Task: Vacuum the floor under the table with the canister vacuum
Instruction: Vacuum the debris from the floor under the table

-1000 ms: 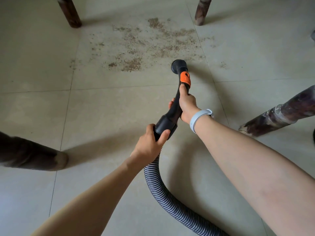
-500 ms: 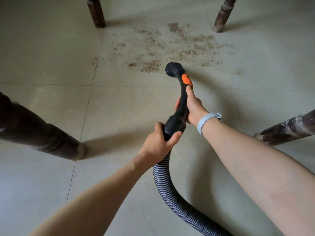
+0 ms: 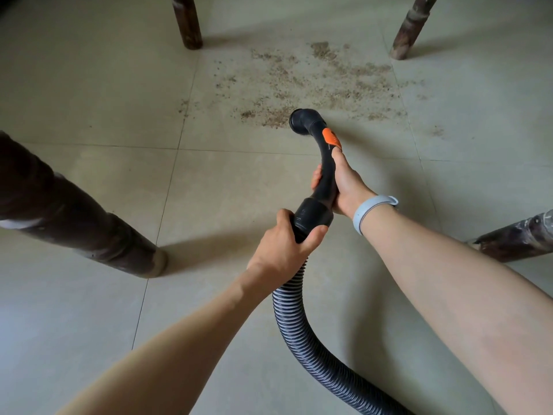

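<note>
Black curved vacuum handle (image 3: 324,172) with orange slider (image 3: 331,138) on top, open round mouth (image 3: 302,121) at far end, just above floor at near edge of dirt patch (image 3: 317,85). Wide black collar (image 3: 312,217) at near end, joined to ribbed grey-black hose (image 3: 302,333) curving down and off lower right. Gripped by right hand (image 3: 347,187) around mid handle, thumb laid along top just short of orange slider; pale grey band (image 3: 371,209) on that wrist. Gripped by left hand (image 3: 284,250) around collar and hose joint, fingers curled tight. Small marking on collar, too small to read.

Below: pale beige floor tiles (image 3: 89,100) with thin grout lines, brown crumbs scattered between two far table legs (image 3: 187,22) (image 3: 411,28). Two nearer dark legs (image 3: 74,220) (image 3: 517,241) at left and right edges, worn at feet.
</note>
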### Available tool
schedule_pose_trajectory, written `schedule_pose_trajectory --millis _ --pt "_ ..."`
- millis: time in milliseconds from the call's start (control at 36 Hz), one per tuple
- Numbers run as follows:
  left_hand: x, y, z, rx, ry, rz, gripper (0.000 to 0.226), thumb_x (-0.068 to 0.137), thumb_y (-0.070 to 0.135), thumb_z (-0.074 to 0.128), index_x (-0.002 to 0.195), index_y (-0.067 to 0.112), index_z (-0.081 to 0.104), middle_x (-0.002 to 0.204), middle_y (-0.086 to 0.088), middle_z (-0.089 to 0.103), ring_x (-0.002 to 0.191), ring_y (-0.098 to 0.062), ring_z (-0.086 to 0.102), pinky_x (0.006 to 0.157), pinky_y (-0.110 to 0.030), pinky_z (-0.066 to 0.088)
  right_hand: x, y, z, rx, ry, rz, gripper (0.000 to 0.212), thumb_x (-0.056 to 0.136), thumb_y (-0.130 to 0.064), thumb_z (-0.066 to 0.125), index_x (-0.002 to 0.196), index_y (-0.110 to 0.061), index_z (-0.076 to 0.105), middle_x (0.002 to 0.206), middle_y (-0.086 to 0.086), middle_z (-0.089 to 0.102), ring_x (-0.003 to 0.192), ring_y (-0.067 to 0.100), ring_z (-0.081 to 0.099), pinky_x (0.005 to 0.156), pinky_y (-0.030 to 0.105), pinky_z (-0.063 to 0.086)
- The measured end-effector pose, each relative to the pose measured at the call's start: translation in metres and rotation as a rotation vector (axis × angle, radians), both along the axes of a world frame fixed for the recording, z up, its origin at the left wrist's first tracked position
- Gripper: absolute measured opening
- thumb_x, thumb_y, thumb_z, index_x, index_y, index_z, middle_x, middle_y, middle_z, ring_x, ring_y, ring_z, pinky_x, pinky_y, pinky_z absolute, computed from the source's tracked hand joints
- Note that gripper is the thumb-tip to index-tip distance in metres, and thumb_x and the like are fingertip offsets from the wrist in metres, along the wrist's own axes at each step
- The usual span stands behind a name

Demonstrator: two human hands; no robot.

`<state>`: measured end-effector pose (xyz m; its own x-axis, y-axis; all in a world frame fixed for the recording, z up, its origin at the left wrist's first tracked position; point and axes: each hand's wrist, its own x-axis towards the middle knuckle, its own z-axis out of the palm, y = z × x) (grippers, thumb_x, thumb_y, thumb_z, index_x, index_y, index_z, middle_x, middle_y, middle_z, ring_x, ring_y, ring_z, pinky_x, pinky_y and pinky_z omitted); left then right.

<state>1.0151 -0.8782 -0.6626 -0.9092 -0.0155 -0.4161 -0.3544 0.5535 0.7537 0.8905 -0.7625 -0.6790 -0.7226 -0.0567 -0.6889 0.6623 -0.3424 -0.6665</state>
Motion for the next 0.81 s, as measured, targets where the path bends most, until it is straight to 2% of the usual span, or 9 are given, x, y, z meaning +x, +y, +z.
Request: schedule_pose_trajectory --millis 139,389,528,667,806 --pt "0.000 -0.015 -0.002 -0.010 0.004 0.034 0.043 0.088 0.050 0.056 0.104 0.018 0.035 0.089 -0.003 0.056 0.079 -0.025 0.056 0.067 -0.028 0.040 -0.003 -0.020 0.001 0.017 -0.025 0.030 0.051 0.078 -0.066 0.061 0.087 -0.017 0.048 0.051 -0.002 0.048 0.040 0.013 0.049 0.043 0.018 0.043" --pt "0.006 -0.035 -0.003 -0.015 0.025 0.078 0.044 0.088 0.049 0.057 0.107 0.014 0.038 0.089 -0.005 0.058 0.078 -0.026 0.057 0.065 -0.028 0.040 -0.004 -0.045 0.000 0.023 -0.045 0.082 0.058 0.074 -0.070 0.063 0.091 -0.017 0.049 0.054 -0.002 0.049 0.041 0.013 0.050 0.044 0.019 0.044" --pt "0.008 -0.044 -0.001 -0.015 0.024 0.094 0.042 0.089 0.049 0.056 0.104 0.015 0.036 0.086 -0.003 0.056 0.075 -0.025 0.056 0.063 -0.028 0.039 -0.003 -0.057 0.000 0.024 -0.023 0.111 0.054 0.076 -0.070 0.060 0.096 -0.020 0.052 0.055 -0.002 0.048 0.042 0.012 0.050 0.044 0.018 0.043" --pt "0.010 -0.055 -0.001 -0.023 0.025 0.104 0.043 0.090 0.051 0.053 0.106 0.014 0.037 0.090 -0.006 0.058 0.082 -0.030 0.058 0.066 -0.031 0.041 -0.004 -0.070 0.004 0.036 -0.039 0.129 0.064 0.067 -0.074 0.066 0.086 -0.016 0.049 0.056 -0.002 0.048 0.043 0.013 0.051 0.045 0.020 0.044" --pt "0.013 -0.066 -0.002 -0.039 0.011 0.123 0.045 0.092 0.051 0.049 0.112 0.012 0.037 0.092 -0.006 0.056 0.082 -0.028 0.055 0.069 -0.032 0.041 -0.004 -0.086 0.007 0.093 -0.032 0.160 0.073 0.069 -0.076 0.062 0.095 -0.010 0.048 0.063 0.003 0.050 0.039 0.016 0.053 0.043 0.019 0.046"
